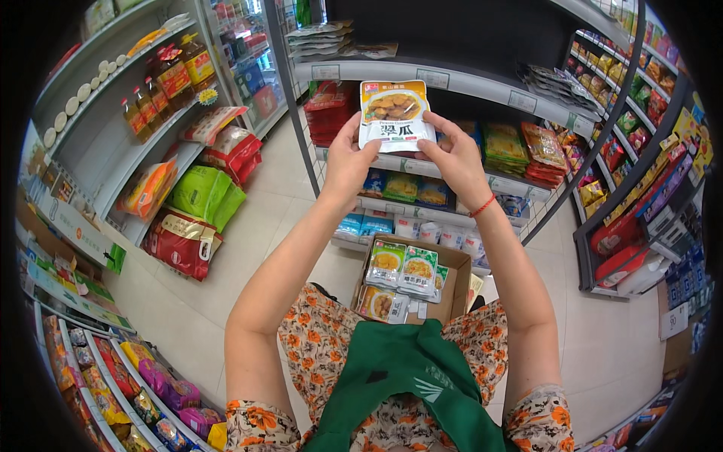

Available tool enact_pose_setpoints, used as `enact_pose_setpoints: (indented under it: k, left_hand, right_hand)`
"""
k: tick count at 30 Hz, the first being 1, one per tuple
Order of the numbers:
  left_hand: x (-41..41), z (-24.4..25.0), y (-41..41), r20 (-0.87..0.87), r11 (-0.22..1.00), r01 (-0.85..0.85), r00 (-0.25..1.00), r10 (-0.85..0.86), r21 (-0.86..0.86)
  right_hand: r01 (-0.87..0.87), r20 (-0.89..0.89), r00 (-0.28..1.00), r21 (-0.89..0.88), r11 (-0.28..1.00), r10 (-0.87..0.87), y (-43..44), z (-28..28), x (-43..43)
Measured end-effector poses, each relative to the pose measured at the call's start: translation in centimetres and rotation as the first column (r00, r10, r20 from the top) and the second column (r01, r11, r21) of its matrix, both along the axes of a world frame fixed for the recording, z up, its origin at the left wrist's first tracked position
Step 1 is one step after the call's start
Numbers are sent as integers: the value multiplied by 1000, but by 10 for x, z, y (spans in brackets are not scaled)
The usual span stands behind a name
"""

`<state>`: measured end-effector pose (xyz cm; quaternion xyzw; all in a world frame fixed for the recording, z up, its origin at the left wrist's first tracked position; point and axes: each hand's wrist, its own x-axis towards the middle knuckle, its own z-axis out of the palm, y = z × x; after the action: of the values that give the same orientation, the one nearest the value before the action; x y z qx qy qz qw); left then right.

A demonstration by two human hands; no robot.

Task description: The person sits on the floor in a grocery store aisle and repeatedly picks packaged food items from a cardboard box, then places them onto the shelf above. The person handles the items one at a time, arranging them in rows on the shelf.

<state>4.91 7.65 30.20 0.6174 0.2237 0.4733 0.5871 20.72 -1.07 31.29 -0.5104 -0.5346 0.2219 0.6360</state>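
Observation:
Between my left hand (351, 157) and my right hand (456, 157) is an orange and white pouch of pickled cucumber (395, 116), gripped at both sides with its printed front facing me. Both hands hold it before the shelf rack. Below them stands an open cardboard box (457, 282) on the floor side of the rack. In the box lie green and white food pouches (418, 270) and an orange and white pouch (383, 305).
The rack's upper shelf (384, 72) bears stacked flat pouches at left (319, 40) and right (559, 90). Lower shelves hold red, green and blue packets. Oil bottles (172, 73) and large bags (197, 192) stand on the left shelving. Snack shelves (615, 135) flank the right side.

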Motion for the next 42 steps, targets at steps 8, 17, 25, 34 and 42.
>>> enact_pose_setpoints:
  k: [8,17,25,34,42]
  left_hand:
    - [13,32,37,4,1000,-3,1000,3,2]
    - [28,53,78,27,999,-47,998,48,-27]
    - [40,61,111,44,997,-73,996,73,-20]
    - [40,41,139,-42,605,-388,818,573,696]
    - [41,34,152,73,99,-204,694,717,974]
  right_hand:
    - [62,190,979,39,997,-69,29,27,13]
    - [204,385,895,92,975,-224,71,45,21]
    - [361,580,709,192,913,-402,117,54,30]
    - [491,785,383,273,827,-486,145,73,25]
    - [555,870,271,208,805,-412,169,67,34]
